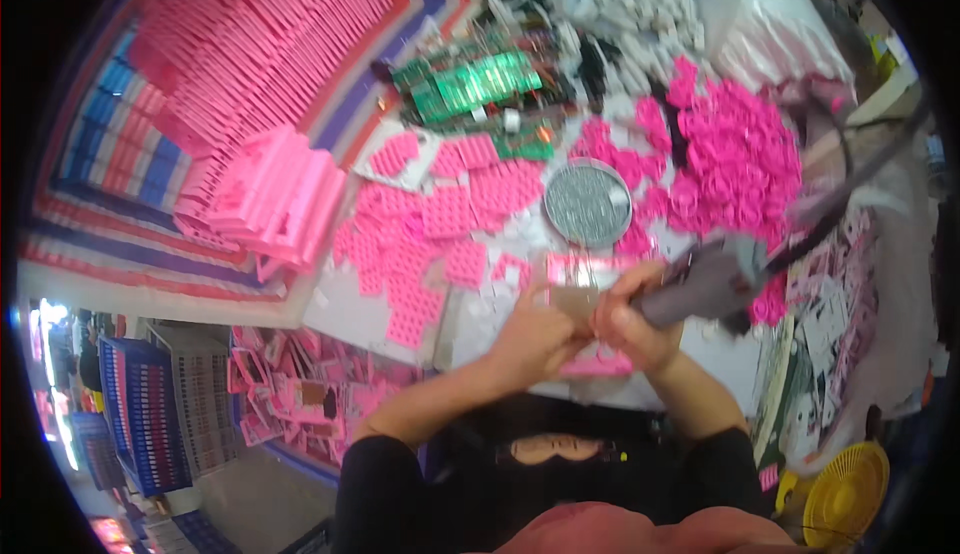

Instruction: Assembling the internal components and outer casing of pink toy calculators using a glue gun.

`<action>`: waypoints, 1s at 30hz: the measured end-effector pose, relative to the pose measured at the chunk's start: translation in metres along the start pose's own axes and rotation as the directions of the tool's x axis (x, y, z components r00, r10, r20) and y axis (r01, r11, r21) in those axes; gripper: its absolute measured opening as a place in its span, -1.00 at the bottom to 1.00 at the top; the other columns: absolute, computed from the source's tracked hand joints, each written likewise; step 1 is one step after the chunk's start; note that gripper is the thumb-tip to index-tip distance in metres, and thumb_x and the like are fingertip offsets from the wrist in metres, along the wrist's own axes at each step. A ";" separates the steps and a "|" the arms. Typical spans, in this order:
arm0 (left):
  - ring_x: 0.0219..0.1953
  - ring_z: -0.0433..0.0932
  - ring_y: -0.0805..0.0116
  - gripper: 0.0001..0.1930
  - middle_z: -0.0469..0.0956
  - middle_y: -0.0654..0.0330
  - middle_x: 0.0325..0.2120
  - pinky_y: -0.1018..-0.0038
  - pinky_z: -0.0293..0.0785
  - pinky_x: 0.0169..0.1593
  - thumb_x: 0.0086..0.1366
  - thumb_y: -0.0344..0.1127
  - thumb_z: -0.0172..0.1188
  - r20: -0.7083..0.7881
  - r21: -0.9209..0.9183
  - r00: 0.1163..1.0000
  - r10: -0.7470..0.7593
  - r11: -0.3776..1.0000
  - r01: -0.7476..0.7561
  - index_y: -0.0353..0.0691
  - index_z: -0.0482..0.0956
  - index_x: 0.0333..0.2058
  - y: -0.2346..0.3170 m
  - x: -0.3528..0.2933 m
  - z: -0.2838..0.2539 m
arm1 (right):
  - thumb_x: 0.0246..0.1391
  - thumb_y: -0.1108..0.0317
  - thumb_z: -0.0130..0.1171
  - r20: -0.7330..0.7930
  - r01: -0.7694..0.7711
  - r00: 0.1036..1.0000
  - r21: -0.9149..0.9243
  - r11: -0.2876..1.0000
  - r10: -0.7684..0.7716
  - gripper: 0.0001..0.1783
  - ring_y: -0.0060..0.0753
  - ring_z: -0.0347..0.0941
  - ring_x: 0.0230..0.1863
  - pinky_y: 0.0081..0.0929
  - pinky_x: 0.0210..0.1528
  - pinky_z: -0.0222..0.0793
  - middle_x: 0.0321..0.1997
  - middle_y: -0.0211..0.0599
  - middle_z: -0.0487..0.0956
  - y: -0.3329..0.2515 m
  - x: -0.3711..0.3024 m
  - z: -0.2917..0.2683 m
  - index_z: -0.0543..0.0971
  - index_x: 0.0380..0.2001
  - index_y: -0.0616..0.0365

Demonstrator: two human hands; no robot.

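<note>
My right hand [628,326] grips a grey power screwdriver [700,282]; my left hand [535,339] pinches what looks like a small pink plastic case [585,299], just below the round grey metal dish [588,203].

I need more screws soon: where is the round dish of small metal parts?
In the head view the round dish sits on the table just beyond both hands, slightly right of centre, between the flat pink gridded pieces and the heap of magenta parts.

One head-worn fisheye view looks steeply down from just above the desk [350,304], close over the person's hands. Straight edges bow toward the dark round rim.
</note>
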State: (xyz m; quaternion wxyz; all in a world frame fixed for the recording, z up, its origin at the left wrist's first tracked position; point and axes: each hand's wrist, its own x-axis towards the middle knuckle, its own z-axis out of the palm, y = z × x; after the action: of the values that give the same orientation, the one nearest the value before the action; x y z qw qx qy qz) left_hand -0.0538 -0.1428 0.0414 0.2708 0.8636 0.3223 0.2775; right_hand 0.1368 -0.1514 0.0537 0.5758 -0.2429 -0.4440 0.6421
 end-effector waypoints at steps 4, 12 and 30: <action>-0.37 0.64 0.08 -0.86 0.64 0.15 -0.47 0.13 0.35 0.20 0.27 -0.26 0.21 -0.045 0.137 0.962 -0.270 0.952 0.273 -0.19 0.64 -0.34 -0.036 -0.022 0.003 | 0.14 0.57 0.17 0.001 0.112 0.994 -0.052 0.992 -0.112 -0.73 -0.62 0.40 -0.53 -0.58 -0.50 0.33 -0.43 -0.35 0.49 0.009 0.014 -0.006 0.40 -0.11 0.16; -0.13 0.61 0.32 -0.88 0.63 0.30 -0.29 0.02 0.06 0.33 0.17 -0.31 0.34 -0.051 0.142 0.998 -0.048 0.988 0.055 -0.12 0.61 -0.32 -0.025 -0.047 0.018 | 0.14 0.58 0.13 0.062 0.139 0.990 -0.382 0.914 -0.124 -0.70 -0.58 0.34 -0.60 -0.50 -0.51 0.32 -0.54 -0.29 0.44 0.039 0.040 0.000 0.33 -0.09 0.20; -0.06 0.62 0.31 -0.88 0.67 0.31 -0.21 -0.02 -0.01 0.31 0.16 -0.34 0.33 -0.171 0.002 0.975 -0.145 0.989 0.147 -0.06 0.57 -0.33 -0.029 -0.052 0.033 | 0.14 0.51 0.21 0.119 0.142 0.988 -0.447 0.883 -0.099 -0.75 -0.62 0.30 -0.61 -0.50 -0.56 0.26 -0.53 -0.40 0.44 0.047 0.051 0.013 0.38 -0.15 0.18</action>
State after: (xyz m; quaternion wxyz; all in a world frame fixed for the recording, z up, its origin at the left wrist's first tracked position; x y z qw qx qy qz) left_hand -0.0767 -0.1708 -0.0163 0.2557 0.8127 0.4088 0.3273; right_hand 0.0906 -0.1034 0.0302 0.5207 -0.3126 -0.6220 0.4942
